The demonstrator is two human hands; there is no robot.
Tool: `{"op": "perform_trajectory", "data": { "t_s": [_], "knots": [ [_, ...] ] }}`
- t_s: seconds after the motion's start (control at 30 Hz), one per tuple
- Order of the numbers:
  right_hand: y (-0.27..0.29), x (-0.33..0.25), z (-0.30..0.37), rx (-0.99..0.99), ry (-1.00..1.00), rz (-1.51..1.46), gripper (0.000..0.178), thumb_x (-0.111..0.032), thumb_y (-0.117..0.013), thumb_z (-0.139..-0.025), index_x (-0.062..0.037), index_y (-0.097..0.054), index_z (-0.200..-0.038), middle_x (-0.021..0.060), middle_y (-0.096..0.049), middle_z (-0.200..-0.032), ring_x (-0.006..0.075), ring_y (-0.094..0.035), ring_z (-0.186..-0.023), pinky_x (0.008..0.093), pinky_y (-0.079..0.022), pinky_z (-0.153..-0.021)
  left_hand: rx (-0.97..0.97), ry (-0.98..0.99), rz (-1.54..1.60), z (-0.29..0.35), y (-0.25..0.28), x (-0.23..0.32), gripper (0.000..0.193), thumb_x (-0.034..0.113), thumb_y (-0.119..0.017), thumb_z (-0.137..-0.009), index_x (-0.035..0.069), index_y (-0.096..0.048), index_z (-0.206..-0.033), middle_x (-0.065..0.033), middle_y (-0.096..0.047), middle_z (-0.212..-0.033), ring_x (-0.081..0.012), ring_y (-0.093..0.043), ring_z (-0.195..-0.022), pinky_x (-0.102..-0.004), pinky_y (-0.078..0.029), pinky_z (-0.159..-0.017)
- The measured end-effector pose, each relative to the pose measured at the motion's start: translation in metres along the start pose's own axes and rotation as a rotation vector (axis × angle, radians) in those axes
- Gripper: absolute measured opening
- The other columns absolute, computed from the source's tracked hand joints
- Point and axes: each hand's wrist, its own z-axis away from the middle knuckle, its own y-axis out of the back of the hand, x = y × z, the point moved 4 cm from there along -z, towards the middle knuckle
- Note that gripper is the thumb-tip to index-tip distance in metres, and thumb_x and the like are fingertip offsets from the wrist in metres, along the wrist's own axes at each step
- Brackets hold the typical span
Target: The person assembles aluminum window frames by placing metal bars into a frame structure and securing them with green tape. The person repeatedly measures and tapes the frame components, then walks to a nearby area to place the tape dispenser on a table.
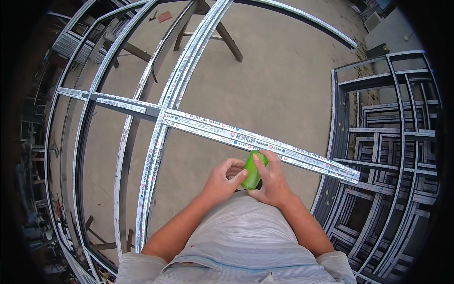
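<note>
In front of my waist, a small bright-green block-like object [252, 173] with a dark part at its lower end is held between both hands; its exact kind does not show. My right hand [274, 183] grips it from the right, thumb lying over its top. From the left, my left hand [222, 179] is closed with curled fingers, and its thumb tip presses the green object's side. Just beyond my hands runs a film-wrapped metal frame bar [260, 142], joined at its left to a long upright bar [151, 161].
Curved frame members [124, 156] extend on the left, resting on brown trestle legs [229, 41]. Stacked film-wrapped frames [402, 128] stand close on the right. A reddish block [164, 17] lies on the concrete floor [265, 71]. A curved bar [307, 19] juts across the far right.
</note>
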Motion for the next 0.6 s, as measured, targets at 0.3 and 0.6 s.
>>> {"op": "perform_trajectory", "data": {
  "t_s": [0.3,0.6],
  "knots": [
    [0.062,0.058,-0.010,-0.222,0.129,0.026,0.100,-0.011,-0.091,-0.063,-0.0251,-0.053,-0.154,0.0228,-0.045,-0.146,0.0467,-0.046,-0.138,0.0529,-0.047,-0.112,0.157,0.072,-0.117,-0.033,-0.065,0.001,0.016,0.017,-0.069,-0.105,0.002,-0.066,-0.104,0.0012,-0.065,-0.089,-0.0064,-0.057,-0.079,-0.0269,-0.050,-0.071],
    [0.105,0.102,0.000,-0.303,0.276,-0.043,0.102,-0.015,-0.092,-0.061,-0.0198,-0.050,-0.154,0.0260,-0.044,-0.147,0.0495,-0.045,-0.137,0.0555,-0.048,-0.110,0.256,0.073,-0.009,-0.043,-0.134,-0.004,0.017,0.020,-0.063,-0.109,0.003,-0.062,-0.106,0.0035,-0.058,-0.090,-0.0056,-0.052,-0.081,-0.0259,-0.046,-0.071]
  ]
}}
